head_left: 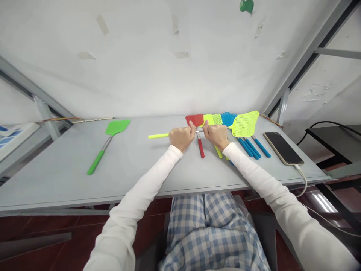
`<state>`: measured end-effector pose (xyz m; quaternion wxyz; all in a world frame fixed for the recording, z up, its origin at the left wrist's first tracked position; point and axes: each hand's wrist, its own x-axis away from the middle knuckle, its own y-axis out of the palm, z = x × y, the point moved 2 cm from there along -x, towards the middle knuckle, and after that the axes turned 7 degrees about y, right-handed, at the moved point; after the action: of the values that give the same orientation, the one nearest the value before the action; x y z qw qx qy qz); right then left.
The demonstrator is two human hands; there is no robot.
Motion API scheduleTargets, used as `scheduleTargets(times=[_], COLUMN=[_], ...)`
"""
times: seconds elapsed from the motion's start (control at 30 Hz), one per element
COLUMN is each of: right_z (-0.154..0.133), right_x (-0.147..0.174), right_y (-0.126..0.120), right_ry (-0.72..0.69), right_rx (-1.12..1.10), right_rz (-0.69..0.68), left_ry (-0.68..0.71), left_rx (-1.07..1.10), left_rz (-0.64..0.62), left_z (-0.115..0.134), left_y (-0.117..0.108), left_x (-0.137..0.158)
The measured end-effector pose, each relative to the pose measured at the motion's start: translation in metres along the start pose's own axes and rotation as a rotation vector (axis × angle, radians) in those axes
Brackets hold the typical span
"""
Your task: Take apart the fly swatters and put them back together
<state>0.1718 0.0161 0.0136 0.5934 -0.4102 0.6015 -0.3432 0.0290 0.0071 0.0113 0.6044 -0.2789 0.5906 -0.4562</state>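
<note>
Level above the table, a yellow fly swatter (244, 124) spans both hands, its perforated head at the right and its handle sticking out at the left. My left hand (182, 137) is closed round it near the handle. Closer to the head, my right hand (216, 134) grips it too, and a short piece of metal rod shows between the fists. Behind and under the hands lie a red fly swatter (200, 147), yellow ones (217, 119) and several blue ones (245, 147), partly hidden. Away to the left rests a green fly swatter (96, 162).
A phone (283, 148) with a white cable lies at the right end of the grey table (135, 169). The white wall (135, 75) rises behind it. Metal frame posts slant up on both sides, and a dark stand (338, 141) is at far right.
</note>
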Motion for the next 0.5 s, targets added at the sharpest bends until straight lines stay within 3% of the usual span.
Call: scheduleTargets(times=[0.13, 0.3, 0.5], right_z=[-0.005, 0.018, 0.066], right_x=[0.0, -0.01, -0.023], right_y=[0.004, 0.0, -0.003], right_ry=[-0.083, -0.129, -0.149], right_rx=[0.008, 0.01, -0.058], right_rz=[-0.03, 0.06, 0.23], left_ry=[0.016, 0.04, -0.191], left_rx=[-0.013, 0.015, 0.001], left_rz=[-0.07, -0.08, -0.062], left_z=[-0.004, -0.023, -0.069], left_y=[0.011, 0.009, 0.007], left_x=[-0.002, -0.011, -0.024])
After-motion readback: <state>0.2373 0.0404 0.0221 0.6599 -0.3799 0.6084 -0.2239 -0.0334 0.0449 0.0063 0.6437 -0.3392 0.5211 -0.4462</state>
